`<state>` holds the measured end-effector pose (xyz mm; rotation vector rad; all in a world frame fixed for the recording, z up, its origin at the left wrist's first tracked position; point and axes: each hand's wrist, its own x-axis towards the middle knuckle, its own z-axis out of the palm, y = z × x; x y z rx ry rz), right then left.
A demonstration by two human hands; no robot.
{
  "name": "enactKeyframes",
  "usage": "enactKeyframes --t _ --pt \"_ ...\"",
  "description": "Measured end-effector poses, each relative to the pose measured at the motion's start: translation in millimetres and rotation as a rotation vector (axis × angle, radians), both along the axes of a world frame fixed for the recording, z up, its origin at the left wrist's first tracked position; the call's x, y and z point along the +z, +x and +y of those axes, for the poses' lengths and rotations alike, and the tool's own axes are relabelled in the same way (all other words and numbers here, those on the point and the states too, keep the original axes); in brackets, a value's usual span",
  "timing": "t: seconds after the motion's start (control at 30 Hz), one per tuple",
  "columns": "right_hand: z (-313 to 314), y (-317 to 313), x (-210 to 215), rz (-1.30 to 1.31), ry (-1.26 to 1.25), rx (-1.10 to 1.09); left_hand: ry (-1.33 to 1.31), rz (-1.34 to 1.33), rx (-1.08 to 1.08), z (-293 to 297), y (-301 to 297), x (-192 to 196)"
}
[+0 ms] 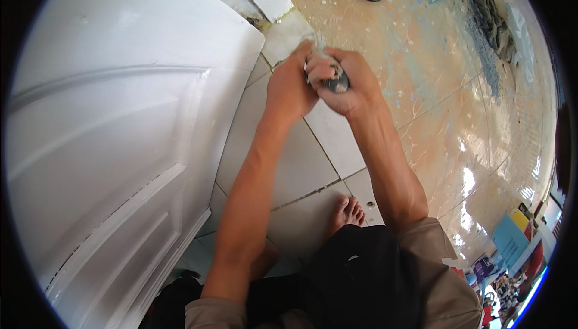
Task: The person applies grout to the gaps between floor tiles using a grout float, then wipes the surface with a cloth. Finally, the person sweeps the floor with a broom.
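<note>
Both-handed: left hand [290, 85] and right hand [348, 85], fingers curled tight, clasp a small dark round object with whitish rag [333, 80] above the pale floor tiles [301, 160], beside the white panelled door [120, 118]; keep the grip firm, twisting evenly.

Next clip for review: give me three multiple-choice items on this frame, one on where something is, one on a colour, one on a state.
1. Where is the white panelled door?
A. On the person's left
B. On the person's right
C. Behind the dark rag pile

2. What colour is the small object held between the hands?
A. Bright yellow
B. Dark grey
C. Green

3. How are the left hand and right hand placed?
A. Spread apart, palms open
B. One flat on the door
C. Together, closed around the small object

Answers: 1 A, the door fills the left side of the view. 2 B, a dark grey rounded end shows under the right hand's fingers. 3 C, both fists meet above the tiled floor, gripping it.
</note>
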<state>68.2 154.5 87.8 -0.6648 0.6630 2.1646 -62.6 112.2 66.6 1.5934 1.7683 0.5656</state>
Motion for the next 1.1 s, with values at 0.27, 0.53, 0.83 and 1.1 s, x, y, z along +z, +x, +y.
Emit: enactKeyframes --t 0.27,0.53,0.83,1.1 --pt "-0.3 -5.8 -9.3 0.030 0.006 0.008 0.038 0.036 -0.010 -0.2 -6.3 -7.0" --pt "22.1 -15.8 -3.5 0.034 -0.023 0.009 -0.069 0.082 -0.013 23.9 -15.4 0.3" --pt "38.1 -0.6 -15.4 0.111 0.001 0.079 -0.054 0.100 0.018 33.8 -3.5 8.8" --pt "53.3 -4.3 -9.9 0.064 -0.051 0.017 -0.074 0.081 0.044 47.4 -3.2 23.2"
